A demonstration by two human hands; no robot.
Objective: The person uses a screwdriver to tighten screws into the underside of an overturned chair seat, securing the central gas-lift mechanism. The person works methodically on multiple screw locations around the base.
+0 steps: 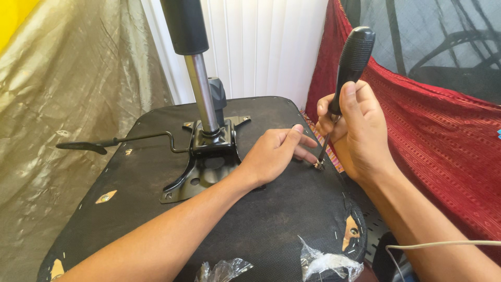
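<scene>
The screwdriver [350,68], clamped in the right hand [355,130], should stay upright on the screw [318,165] while the left hand's [276,151] open fingers steady it.

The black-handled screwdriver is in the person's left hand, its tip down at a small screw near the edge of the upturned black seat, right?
Not quite. The head view shows the black-handled screwdriver in the right hand, not the left. The left hand rests on the upturned black seat beside the small screw, where the tip points.
</scene>
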